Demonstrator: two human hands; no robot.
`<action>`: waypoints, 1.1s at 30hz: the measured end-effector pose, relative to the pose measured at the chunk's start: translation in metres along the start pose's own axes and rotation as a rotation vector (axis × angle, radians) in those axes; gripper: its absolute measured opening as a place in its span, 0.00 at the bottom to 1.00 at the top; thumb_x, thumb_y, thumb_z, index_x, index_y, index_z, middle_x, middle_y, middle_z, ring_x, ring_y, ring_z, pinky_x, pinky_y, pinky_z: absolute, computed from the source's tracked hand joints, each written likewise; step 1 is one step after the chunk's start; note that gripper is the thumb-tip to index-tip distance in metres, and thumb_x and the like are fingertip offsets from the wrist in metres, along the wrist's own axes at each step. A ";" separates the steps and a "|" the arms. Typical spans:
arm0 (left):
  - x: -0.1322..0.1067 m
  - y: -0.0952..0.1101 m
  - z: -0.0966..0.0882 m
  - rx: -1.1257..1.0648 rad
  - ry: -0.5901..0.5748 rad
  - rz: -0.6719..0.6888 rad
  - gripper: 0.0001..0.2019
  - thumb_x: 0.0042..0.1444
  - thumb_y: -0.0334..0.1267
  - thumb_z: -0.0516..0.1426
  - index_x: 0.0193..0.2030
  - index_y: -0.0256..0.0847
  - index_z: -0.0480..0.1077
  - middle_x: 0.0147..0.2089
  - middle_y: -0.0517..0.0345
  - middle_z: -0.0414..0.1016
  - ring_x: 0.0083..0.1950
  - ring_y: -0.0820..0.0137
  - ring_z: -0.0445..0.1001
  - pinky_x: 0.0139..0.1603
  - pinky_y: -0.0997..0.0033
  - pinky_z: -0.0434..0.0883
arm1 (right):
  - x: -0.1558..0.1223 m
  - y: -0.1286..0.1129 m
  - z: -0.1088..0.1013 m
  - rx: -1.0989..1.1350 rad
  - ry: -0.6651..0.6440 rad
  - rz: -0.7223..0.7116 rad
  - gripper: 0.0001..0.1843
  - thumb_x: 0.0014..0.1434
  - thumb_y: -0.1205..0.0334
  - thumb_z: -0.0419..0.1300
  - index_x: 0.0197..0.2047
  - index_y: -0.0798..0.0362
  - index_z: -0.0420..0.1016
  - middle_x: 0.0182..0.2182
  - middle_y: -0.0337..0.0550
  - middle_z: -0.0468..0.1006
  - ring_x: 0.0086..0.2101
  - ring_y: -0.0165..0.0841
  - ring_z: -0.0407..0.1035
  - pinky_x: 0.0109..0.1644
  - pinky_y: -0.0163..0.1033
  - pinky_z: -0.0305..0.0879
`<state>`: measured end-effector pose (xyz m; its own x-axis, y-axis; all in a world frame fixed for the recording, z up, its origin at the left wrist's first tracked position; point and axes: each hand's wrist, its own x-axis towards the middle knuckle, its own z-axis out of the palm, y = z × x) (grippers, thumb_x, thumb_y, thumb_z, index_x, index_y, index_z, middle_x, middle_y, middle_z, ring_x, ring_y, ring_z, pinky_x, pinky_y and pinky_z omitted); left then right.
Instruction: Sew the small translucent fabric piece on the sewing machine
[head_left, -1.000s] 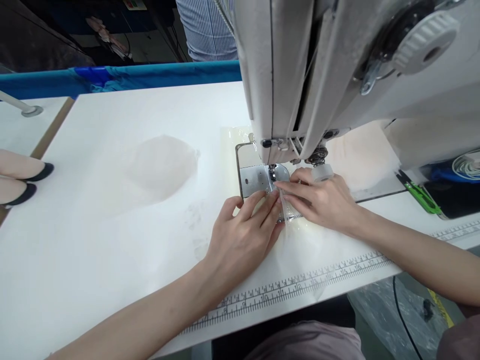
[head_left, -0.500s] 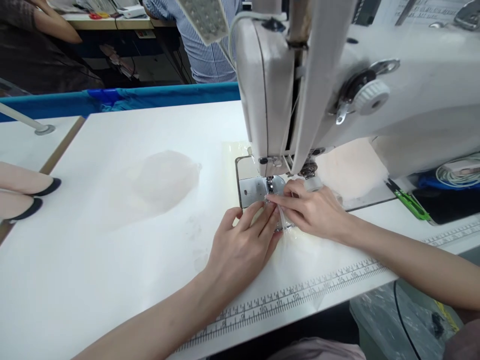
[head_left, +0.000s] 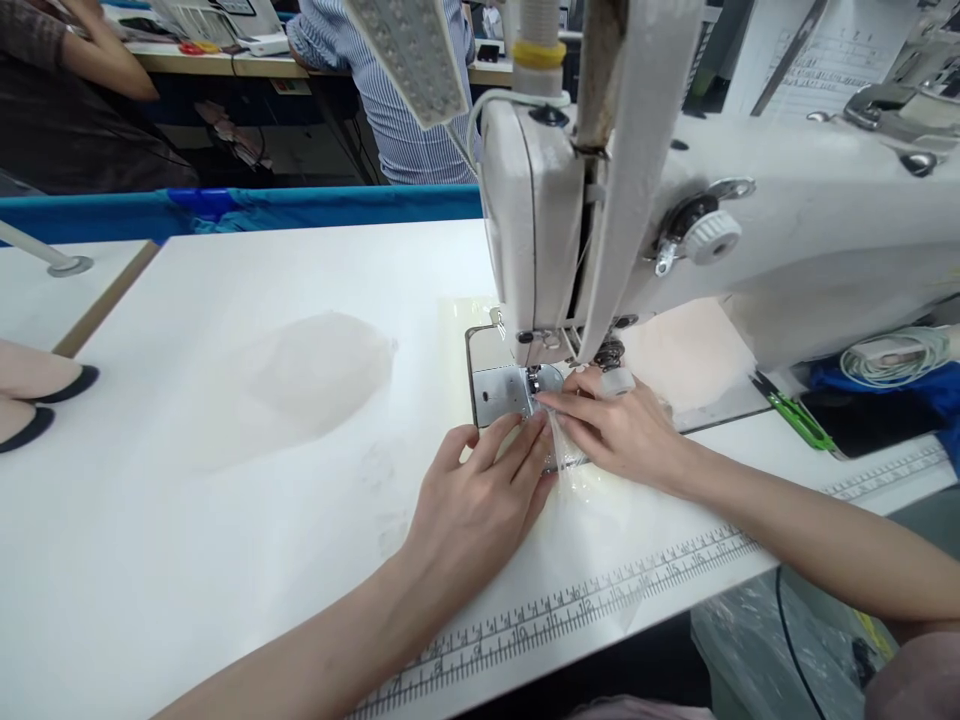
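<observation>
A white sewing machine point(head_left: 750, 230) stands at the right of the white table point(head_left: 225, 500). Its presser foot point(head_left: 534, 382) sits over the metal needle plate point(head_left: 495, 392). My left hand point(head_left: 472, 505) lies flat with fingers stretched out, pressing a thin, clear strip of material point(head_left: 564, 448) just in front of the foot. My right hand point(head_left: 615, 425) rests beside it on the right, fingers extended onto the same strip, with a pale cap point(head_left: 619, 381) on one finger. The fingertips of both hands almost meet at the needle.
A sheer pale fabric piece point(head_left: 315, 370) lies left of the machine. Green snips point(head_left: 796, 418) and a coiled white cord point(head_left: 892, 355) sit at the right. A ruler strip point(head_left: 600, 600) runs along the front edge. A person in a striped shirt point(head_left: 397, 90) stands behind a blue barrier point(head_left: 240, 210).
The view has tilted up, showing more of the machine and room behind. Both hands stay pressed on the strip at the presser foot, barely shifted.
</observation>
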<state>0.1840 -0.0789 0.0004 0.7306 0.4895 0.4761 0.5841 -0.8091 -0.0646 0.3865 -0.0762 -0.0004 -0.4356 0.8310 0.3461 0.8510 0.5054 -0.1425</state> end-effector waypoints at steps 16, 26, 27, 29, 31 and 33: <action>0.001 0.001 -0.001 -0.004 -0.008 0.001 0.13 0.64 0.34 0.54 0.52 0.33 0.72 0.52 0.53 0.78 0.54 0.62 0.73 0.44 0.60 0.63 | 0.003 -0.006 0.000 -0.155 -0.054 -0.085 0.24 0.62 0.69 0.48 0.59 0.49 0.70 0.35 0.45 0.77 0.35 0.35 0.66 0.32 0.38 0.51; 0.002 0.001 -0.001 0.000 -0.022 -0.013 0.13 0.64 0.35 0.54 0.53 0.35 0.72 0.54 0.54 0.77 0.55 0.62 0.73 0.44 0.60 0.64 | -0.004 -0.001 -0.004 -0.115 0.225 -0.242 0.18 0.59 0.70 0.51 0.47 0.56 0.77 0.35 0.43 0.78 0.33 0.32 0.66 0.36 0.39 0.54; 0.002 0.001 -0.001 -0.001 -0.028 -0.020 0.13 0.64 0.35 0.54 0.53 0.35 0.72 0.55 0.54 0.76 0.55 0.62 0.73 0.44 0.60 0.64 | -0.005 0.000 -0.005 -0.109 0.265 -0.250 0.16 0.58 0.69 0.52 0.45 0.56 0.78 0.34 0.43 0.79 0.33 0.32 0.65 0.37 0.40 0.54; 0.004 0.000 -0.001 -0.001 -0.032 -0.035 0.13 0.65 0.35 0.53 0.54 0.36 0.71 0.56 0.54 0.75 0.54 0.62 0.73 0.44 0.59 0.64 | -0.007 -0.001 -0.006 -0.131 0.242 -0.227 0.16 0.58 0.68 0.52 0.45 0.57 0.78 0.35 0.44 0.79 0.34 0.34 0.66 0.38 0.41 0.55; 0.005 0.000 -0.001 0.001 -0.032 -0.043 0.14 0.65 0.35 0.53 0.54 0.37 0.71 0.56 0.55 0.75 0.54 0.62 0.73 0.44 0.59 0.64 | -0.007 -0.003 -0.006 -0.174 0.154 -0.178 0.18 0.58 0.67 0.52 0.48 0.58 0.77 0.37 0.46 0.79 0.36 0.35 0.66 0.38 0.42 0.54; 0.005 0.000 -0.002 -0.001 -0.039 -0.050 0.14 0.65 0.35 0.53 0.55 0.38 0.71 0.56 0.55 0.75 0.55 0.61 0.73 0.45 0.58 0.64 | -0.005 -0.004 -0.005 -0.207 0.079 -0.133 0.19 0.59 0.66 0.51 0.50 0.59 0.77 0.39 0.48 0.78 0.38 0.37 0.67 0.38 0.42 0.54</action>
<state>0.1869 -0.0766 0.0042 0.7140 0.5416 0.4437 0.6199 -0.7836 -0.0411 0.3870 -0.0837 0.0026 -0.5305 0.7351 0.4221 0.8331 0.5442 0.0991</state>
